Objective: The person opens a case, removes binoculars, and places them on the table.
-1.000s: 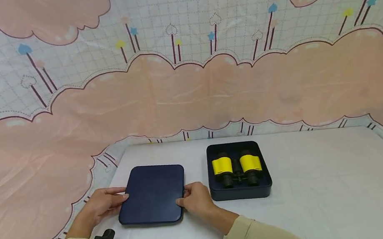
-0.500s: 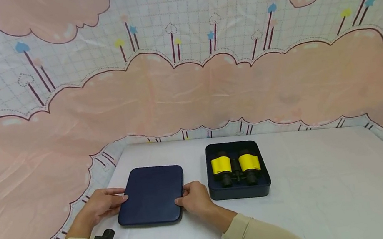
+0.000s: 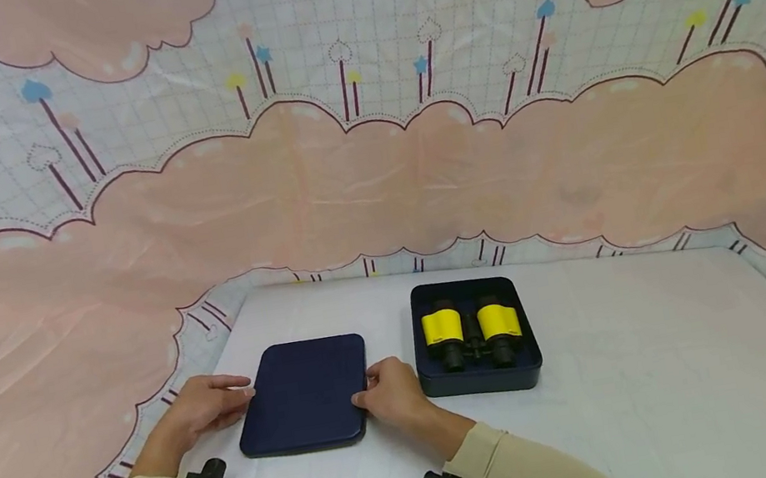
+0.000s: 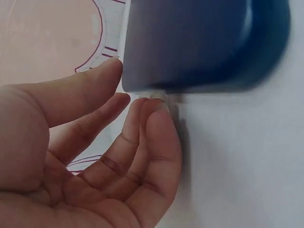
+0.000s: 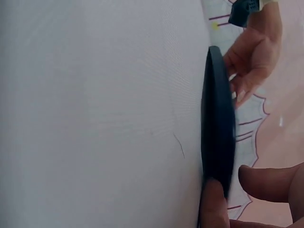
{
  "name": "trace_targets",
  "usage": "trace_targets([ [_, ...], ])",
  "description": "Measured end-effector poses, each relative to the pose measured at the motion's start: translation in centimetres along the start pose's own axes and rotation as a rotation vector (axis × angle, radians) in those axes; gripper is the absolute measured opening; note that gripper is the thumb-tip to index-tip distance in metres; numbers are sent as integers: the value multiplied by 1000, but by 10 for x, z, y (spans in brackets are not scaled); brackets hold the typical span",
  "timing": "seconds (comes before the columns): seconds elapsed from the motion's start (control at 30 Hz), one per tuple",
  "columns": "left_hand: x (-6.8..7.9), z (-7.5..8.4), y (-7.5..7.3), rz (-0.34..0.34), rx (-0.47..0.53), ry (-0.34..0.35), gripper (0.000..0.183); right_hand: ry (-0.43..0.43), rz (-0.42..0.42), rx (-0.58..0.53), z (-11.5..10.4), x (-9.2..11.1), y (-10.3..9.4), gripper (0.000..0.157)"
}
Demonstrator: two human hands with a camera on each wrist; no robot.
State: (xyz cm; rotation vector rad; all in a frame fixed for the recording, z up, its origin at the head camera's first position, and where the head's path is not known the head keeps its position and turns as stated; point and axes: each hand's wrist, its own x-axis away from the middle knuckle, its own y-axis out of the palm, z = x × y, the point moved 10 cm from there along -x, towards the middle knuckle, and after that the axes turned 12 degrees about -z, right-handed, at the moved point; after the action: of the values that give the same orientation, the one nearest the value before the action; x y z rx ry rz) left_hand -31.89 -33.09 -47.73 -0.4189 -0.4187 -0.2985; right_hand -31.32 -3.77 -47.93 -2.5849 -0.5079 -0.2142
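Observation:
A dark blue square lid with rounded corners lies low over the left part of the table. At its left edge is my left hand; in the left wrist view the thumb tip is beside the lid's edge, and the other fingertips bend close to its side. My right hand holds the lid's right edge between thumb and fingers. Right of it stands an open dark blue box with black-and-yellow binoculars inside. The lid's underside is hidden in the head view.
A white cloth covers the table. Behind and to the left hangs a printed curtain with clouds. Dark wrist cameras show below both sleeves.
The lid's far edge has dropped towards me, and the lid looks flatter to the table. Both hands stay at its sides. The box and binoculars have not moved on the table.

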Motion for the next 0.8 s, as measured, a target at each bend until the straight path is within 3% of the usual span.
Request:
trace_targets([
  [0.1, 0, 2, -4, 10, -29, 7, 53, 1, 8, 27, -2, 1, -2, 51],
  [0.33, 3, 10, -2, -8, 7, 43, 57, -1, 10, 33, -5, 5, -4, 53],
  [0.57, 12, 26, 12, -52, 32, 99, 60, -44, -10, -65, -14, 13, -13, 53],
  [0.8, 16, 47, 28, -100, 87, 179, 64, -55, -12, -90, -19, 23, -26, 53],
])
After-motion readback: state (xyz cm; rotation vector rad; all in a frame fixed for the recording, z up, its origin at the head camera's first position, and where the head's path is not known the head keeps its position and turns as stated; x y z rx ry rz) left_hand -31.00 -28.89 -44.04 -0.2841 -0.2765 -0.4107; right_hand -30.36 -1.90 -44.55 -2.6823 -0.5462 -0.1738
